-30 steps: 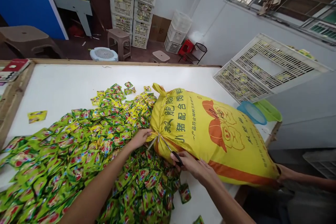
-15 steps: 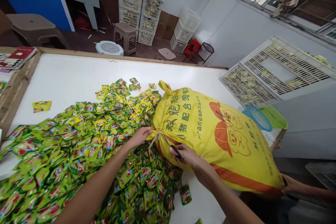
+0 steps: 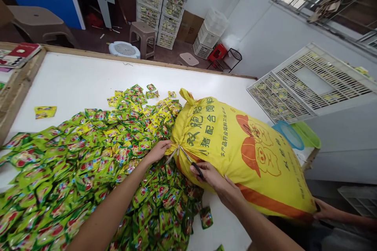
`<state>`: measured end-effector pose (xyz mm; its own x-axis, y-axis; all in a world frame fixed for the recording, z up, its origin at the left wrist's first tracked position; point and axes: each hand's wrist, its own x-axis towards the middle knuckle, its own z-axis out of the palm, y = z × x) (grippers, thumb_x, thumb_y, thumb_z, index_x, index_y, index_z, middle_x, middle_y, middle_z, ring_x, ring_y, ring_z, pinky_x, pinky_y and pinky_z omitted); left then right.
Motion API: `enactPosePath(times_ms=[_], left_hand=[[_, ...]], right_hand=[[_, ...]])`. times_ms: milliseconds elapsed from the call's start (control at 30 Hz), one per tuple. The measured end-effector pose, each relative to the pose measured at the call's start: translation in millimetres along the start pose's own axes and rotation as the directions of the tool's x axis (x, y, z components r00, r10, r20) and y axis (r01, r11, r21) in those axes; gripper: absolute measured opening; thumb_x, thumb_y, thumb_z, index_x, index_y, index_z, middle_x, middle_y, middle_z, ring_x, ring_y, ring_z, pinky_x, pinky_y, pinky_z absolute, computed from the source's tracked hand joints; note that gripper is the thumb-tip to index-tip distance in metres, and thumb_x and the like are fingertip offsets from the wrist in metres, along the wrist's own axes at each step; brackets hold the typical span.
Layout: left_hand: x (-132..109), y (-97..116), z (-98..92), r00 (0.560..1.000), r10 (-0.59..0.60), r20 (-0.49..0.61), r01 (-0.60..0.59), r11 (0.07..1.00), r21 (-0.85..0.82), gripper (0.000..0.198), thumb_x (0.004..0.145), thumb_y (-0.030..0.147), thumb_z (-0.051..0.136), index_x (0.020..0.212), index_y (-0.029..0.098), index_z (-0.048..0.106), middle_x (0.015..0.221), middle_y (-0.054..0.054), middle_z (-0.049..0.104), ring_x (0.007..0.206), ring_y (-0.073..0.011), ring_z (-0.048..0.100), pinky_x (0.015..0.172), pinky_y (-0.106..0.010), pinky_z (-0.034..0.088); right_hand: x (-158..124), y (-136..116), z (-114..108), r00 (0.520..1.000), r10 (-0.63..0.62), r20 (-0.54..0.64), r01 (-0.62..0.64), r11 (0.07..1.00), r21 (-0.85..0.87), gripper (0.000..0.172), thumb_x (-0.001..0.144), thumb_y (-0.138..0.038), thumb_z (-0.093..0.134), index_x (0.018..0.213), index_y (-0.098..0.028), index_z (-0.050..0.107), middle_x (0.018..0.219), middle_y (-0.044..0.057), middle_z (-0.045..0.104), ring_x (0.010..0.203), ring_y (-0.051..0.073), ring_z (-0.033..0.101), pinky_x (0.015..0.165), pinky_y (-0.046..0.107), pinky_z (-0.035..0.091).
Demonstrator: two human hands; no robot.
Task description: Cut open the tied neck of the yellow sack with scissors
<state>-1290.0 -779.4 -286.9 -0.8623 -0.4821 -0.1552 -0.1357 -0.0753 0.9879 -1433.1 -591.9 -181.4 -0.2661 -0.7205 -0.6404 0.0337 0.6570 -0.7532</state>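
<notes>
While the left hand [image 3: 160, 151] pinches the near tied corner of a fat yellow feed sack [image 3: 226, 133], the right hand [image 3: 207, 174] has its fingers curled round the black handle of some scissors [image 3: 198, 170]. The sack lies on the white table [image 3: 88, 74], to the right of the left hand and just past the right one. Its long way runs from the tied end at the left to the right and a bit nearer. The shiny metal blades point far and left, up to the bunched tie beside the left fingers; I can't tell if they are apart. The right hand is nearer the big round belly, and the left is at the tip. A co-worker's hand [image 3: 325, 208] holds the right end. The sack looks puffy, with soft folds at the tie and orange pigs printed on it. Crinkly, shiny green and yellow packets [image 3: 88, 164] spread in a pile on the left.
</notes>
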Motion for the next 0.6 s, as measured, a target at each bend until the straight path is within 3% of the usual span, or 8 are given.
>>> enactPosePath(times_ms=[267, 600], left_hand=[[2, -5, 0.0, 1.0, -0.018, 0.016, 0.018, 0.999, -0.03, 0.039, 0.086, 0.046, 0.043, 0.088, 0.014, 0.064, 0.084, -0.006, 0.065, 0.076, -0.019, 0.057, 0.071, -0.027, 0.043], [6, -14, -0.2, 1.0, -0.014, 0.028, 0.017, 0.991, -0.134, 0.038, 0.083, 0.048, 0.048, 0.084, 0.013, 0.063, 0.079, -0.003, 0.065, 0.073, -0.0165, 0.056, 0.071, -0.025, 0.044]], right_hand=[[10, -15, -6, 0.971, 0.176, 0.161, -0.178, 0.984, -0.005, 0.055, 0.067, -0.072, 0.056, 0.058, -0.017, 0.053, 0.04, -0.005, 0.042, 0.036, 0.004, 0.02, 0.043, 0.026, 0.007], [-6, -13, -2, 0.99, 0.134, -0.038, -0.134, 0.991, -0.011, 0.048, 0.067, -0.057, 0.068, 0.053, -0.017, 0.048, 0.046, -0.004, 0.04, 0.041, 0.004, 0.028, 0.044, 0.026, 0.01]])
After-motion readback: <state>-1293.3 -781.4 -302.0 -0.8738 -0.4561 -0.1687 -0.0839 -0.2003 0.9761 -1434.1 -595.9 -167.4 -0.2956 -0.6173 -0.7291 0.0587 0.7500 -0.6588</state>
